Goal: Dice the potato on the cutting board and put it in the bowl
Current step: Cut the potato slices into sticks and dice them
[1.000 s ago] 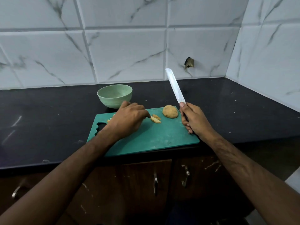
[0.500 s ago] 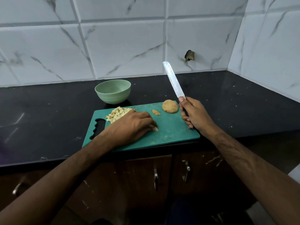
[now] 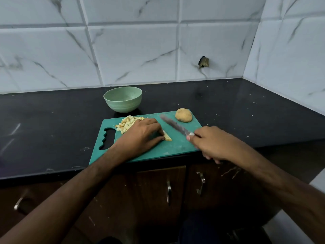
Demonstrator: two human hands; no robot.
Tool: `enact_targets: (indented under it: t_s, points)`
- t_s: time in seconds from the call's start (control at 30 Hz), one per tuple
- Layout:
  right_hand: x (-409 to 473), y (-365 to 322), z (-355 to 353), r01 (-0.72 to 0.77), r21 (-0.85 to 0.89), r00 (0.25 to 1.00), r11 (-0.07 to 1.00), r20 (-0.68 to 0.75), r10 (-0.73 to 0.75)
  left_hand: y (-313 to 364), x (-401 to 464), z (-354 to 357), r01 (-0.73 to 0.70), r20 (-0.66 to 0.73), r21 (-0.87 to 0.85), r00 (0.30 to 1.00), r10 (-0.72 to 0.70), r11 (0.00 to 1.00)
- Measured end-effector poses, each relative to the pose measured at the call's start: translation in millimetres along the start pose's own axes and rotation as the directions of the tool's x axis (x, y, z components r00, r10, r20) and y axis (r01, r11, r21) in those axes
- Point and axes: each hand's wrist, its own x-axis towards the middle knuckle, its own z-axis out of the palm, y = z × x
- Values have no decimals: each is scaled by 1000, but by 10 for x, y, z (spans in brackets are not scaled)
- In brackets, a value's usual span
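Knife (image 3: 174, 126) has swung down from upright, right hand (image 3: 213, 143) gripping its handle, while the left hand (image 3: 140, 136) pins potato strips (image 3: 167, 137) mid cutting board (image 3: 175, 147). They're small, wet and probably slippery, so keep fingertips curled back; bowl (image 3: 123, 99) looks empty.

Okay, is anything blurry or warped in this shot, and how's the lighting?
Head view: the knife blade is smeared by motion blur; the cutting board and diced potato stay fairly sharp; wide-angle distortion bends the tile lines and counter edge; the light is dim and even, without glare.
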Motion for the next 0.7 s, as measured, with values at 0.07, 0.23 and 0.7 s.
enact_targets:
  t_s: [0.07, 0.23, 0.7]
  points:
    - [-127, -51, 67, -35, -96, 999, 995, 8, 36, 1, 5, -3, -5, -5, 0, 1000, 5, 1000]
    - [-201, -131, 278, -25, -176, 999, 984, -47, 17, 20, 20, -12, 15, -12, -33, 1000, -16, 999]
    - [-318, -192, 389, 5, -333, 981, 943, -181, -69, 47, 1, -11, 32, -39, -26, 999, -33, 999]
